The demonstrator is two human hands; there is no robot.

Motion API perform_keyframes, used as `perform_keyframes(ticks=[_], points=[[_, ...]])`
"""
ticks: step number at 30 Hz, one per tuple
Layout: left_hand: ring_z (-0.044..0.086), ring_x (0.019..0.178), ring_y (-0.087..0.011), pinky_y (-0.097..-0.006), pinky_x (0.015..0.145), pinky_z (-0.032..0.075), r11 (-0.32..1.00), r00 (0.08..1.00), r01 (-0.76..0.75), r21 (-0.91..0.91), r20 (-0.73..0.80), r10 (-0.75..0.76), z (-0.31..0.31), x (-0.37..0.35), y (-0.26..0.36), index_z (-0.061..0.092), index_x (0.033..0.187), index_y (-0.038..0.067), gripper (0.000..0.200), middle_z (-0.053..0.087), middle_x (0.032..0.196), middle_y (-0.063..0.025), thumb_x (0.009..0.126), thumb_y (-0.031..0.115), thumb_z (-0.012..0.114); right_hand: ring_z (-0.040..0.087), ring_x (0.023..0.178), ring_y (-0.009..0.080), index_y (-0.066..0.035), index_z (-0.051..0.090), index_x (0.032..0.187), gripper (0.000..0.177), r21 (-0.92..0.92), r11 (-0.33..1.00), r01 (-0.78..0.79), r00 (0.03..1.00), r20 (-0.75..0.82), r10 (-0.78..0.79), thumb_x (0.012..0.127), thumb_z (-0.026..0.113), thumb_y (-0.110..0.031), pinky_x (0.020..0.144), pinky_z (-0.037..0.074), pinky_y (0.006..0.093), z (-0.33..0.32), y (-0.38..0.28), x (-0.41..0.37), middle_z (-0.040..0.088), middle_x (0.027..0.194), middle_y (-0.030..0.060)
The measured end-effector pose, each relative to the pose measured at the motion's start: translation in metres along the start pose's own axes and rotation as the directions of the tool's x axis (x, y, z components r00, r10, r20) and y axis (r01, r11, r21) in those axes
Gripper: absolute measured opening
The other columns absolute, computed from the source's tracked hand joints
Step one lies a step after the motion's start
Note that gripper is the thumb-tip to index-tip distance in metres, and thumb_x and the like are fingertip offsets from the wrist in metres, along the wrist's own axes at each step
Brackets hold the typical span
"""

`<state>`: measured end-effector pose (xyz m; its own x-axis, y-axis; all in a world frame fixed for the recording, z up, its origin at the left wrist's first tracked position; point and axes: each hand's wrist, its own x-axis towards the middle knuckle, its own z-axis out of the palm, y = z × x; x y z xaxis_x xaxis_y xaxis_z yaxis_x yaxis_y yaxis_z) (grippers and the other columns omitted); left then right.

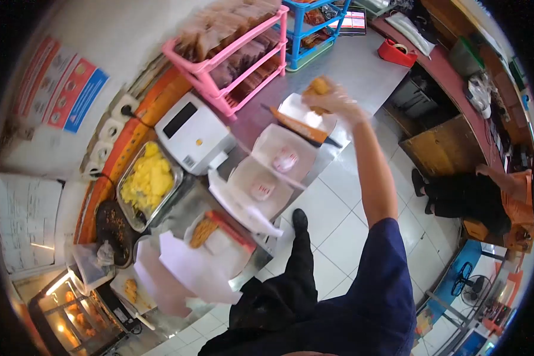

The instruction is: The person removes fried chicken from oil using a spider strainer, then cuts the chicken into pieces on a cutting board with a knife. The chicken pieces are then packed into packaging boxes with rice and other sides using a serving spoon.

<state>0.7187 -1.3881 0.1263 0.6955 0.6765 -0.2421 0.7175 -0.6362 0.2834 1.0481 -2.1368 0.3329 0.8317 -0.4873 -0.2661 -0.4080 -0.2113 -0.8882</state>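
Head view showed a golden-brown fried piece (319,86) raised above the far part of the steel counter (362,65), gripped in the right hand (333,102). The fingers were curled around it, though motion blur hid how they lay. The bare forearm ran back from that hand to a dark blue sleeve (385,279) at the lower edge. The left hand did not show.

Just below the hand lay a white sheet (295,108), and beside it a long orange tool with a dark tip (302,129). Nearer the person sat two open white paper boxes, each with a reddish print inside: one (285,158) near the tool, the other (261,188) next to it. Further along the counter, a red-edged box (222,237) held a piece of crumbed fried food (203,231), with loose white paper (184,267) spread about it.

Behind the boxes stood a white printer (196,135), and beside it a metal tray of yellow food (148,181). A pink rack (231,56) and a blue rack (314,32) stood against the wall. A red tape dispenser (397,52) rested on the far counter. Another person in dark clothes (466,196) was well apart, over the tiled floor.
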Motion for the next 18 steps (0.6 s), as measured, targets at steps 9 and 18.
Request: perform_keyframes(ticks=[9, 18], points=[[0.05, 0.086, -0.0291, -0.0382, 0.075, 0.042, 0.99, 0.992, 0.031, 0.136, 0.113, -0.047, -0.005, -0.058, 0.035, 0.053, 0.094, -0.001, 0.015, 0.05, 0.089, -0.0124, 0.089, 0.013, 0.051, 0.062, 0.093, 0.0399, -0.004, 0.065, 0.096, 0.042, -0.539, 0.736, 0.411, 0.91, 0.188, -0.37, 0.079, 0.063, -0.042, 0.079, 0.049, 0.0448, 0.017, 0.03, 0.082, 0.066, 0.099, 0.019], [0.051, 0.092, -0.0323, -0.0399, 0.079, 0.043, 0.987, 0.931, -0.13, 0.091, -0.33, 0.153, -0.056, -0.043, -0.025, 0.055, 0.101, -0.002, 0.017, 0.052, 0.097, -0.0143, 0.088, 0.009, 0.054, 0.045, 0.053, 0.0094, -0.003, 0.054, 0.088, 0.021, 0.509, 0.798, 0.322, 0.921, 0.028, -0.389, 0.098, 0.046, -0.019, 0.051, 0.039, 0.0278, 0.08, -0.116, -0.145, 0.043, 0.058, 0.0039]])
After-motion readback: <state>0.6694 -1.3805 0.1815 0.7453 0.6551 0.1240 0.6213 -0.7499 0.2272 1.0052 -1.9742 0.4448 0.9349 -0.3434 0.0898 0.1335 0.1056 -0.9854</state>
